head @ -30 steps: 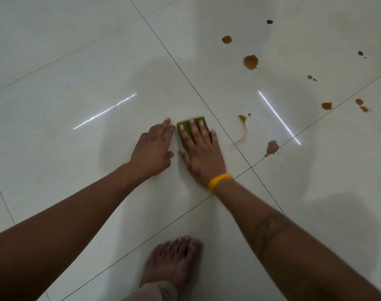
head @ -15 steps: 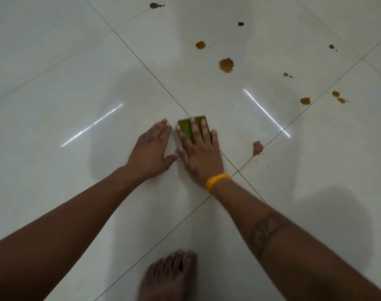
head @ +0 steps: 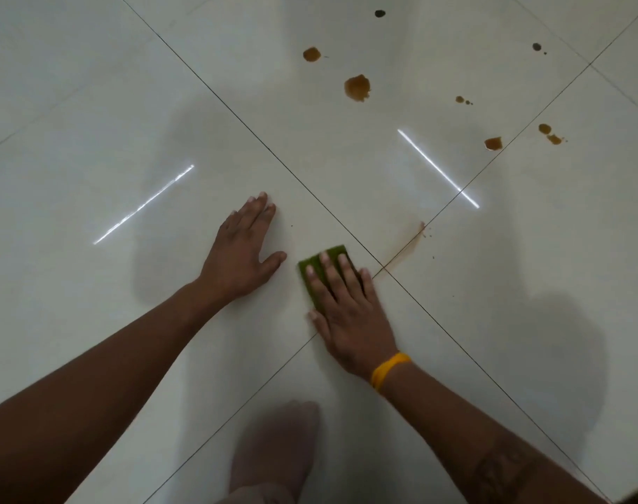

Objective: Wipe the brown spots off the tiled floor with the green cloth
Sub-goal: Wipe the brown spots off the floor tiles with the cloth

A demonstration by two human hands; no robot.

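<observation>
Mid-wipe, by the look of it: a pale, glossy tiled floor (head: 92,103) filling the whole view, crossed by thin dark grout lines that meet near centre, with two bright streaks of reflected light at 9 and 2 o'clock and soft shadows of the arms between. Left hand (head: 243,249) planted flat on the tile at about 9 o'clock of the crossing, fingers straight and close together, thumb splayed out, holding nothing, bracing only. Right hand (head: 346,307) just beside it, pressing the green cloth (head: 312,267) flat to the floor, fingers straight and slightly spread over it, yellow wristband (head: 388,371) at the wrist. Cloth at centre, touching the grout crossing, only its far and left edges peeking out. A faint brown smear (head: 406,245) trailing off at 1 o'clock from the cloth, likely a spot half cleared. Next move, probably: a push out along that smear with firm pressure, then a long reach toward 12 and 1 o'clock. Brown spots (head: 357,88) scattered there, well apart from the cloth, untouched; most of the job ahead.
</observation>
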